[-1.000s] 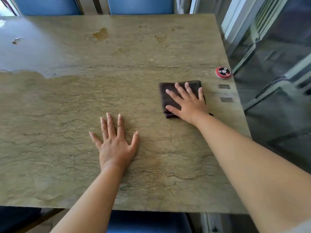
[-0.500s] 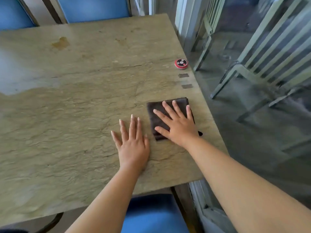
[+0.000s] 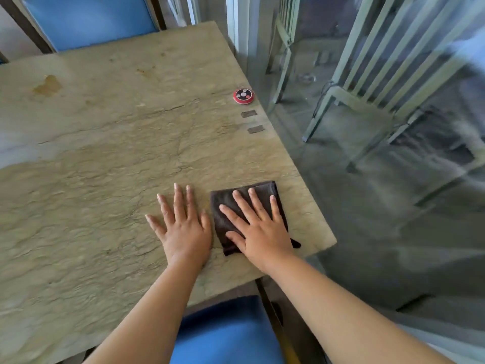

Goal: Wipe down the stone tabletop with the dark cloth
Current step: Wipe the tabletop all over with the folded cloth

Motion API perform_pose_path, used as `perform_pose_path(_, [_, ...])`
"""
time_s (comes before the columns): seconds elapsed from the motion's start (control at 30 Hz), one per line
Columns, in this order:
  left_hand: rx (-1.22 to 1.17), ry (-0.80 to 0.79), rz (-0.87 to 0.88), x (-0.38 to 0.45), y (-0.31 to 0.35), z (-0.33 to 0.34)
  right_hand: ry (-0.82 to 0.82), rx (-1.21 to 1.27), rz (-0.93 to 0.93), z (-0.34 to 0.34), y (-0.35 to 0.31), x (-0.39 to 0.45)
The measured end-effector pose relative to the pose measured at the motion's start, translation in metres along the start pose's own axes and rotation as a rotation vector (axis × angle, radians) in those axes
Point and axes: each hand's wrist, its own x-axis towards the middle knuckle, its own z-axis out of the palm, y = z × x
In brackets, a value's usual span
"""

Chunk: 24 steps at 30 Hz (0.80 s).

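Observation:
A folded dark brown cloth (image 3: 223, 206) lies flat on the stone tabletop (image 3: 105, 158) near its front right corner. My right hand (image 3: 258, 227) presses down on the cloth with fingers spread, covering most of it. My left hand (image 3: 182, 224) rests flat on the bare stone just left of the cloth, fingers apart, holding nothing. A brownish stain (image 3: 48, 85) marks the far left of the tabletop.
A round red and black call button (image 3: 243, 96) sits by the right edge, with two small grey patches (image 3: 252, 122) below it. Blue chairs stand at the far side (image 3: 89, 19) and under the front edge (image 3: 225, 332). Pale green slatted chairs (image 3: 388, 74) show behind glass on the right.
My right hand has slid the cloth back toward the table's front right corner. My left hand has shifted right, closer to the cloth. The view has turned to the right.

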Motion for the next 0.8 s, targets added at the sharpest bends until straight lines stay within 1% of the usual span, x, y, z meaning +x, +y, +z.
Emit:
perform_pose_path(0.07, [-0.042,-0.016,0.025,-0.004,0.01,0.0,-0.012,0.003,-0.021,-0.003,0.009,0.017])
perform_pose_path(0.13, [-0.007,-0.024,0.092,-0.009,0.018,0.003,-0.026,-0.007,0.006,-0.008,0.021,0.041])
perform_pose_path(0.23, [0.043,-0.019,0.101,-0.008,0.021,0.007,-0.077,-0.024,0.1,-0.016,0.043,0.077])
perform_pose_path(0.37, [0.044,-0.006,0.103,-0.007,0.02,0.008,-0.063,-0.031,0.249,-0.023,0.067,0.094])
perform_pose_path(0.47, [0.056,0.004,0.109,-0.007,0.02,0.009,-0.035,-0.01,0.395,-0.022,0.069,0.077])
perform_pose_path(0.53, [0.06,0.007,0.11,-0.007,0.019,0.01,-0.012,-0.016,0.457,-0.02,0.063,0.056])
perform_pose_path(0.7, [0.053,0.003,0.129,-0.008,0.018,0.009,-0.018,-0.04,0.532,-0.016,0.048,-0.011])
perform_pose_path(0.8, [0.051,-0.004,0.134,-0.008,0.017,0.009,-0.02,-0.055,0.551,-0.015,0.028,-0.04])
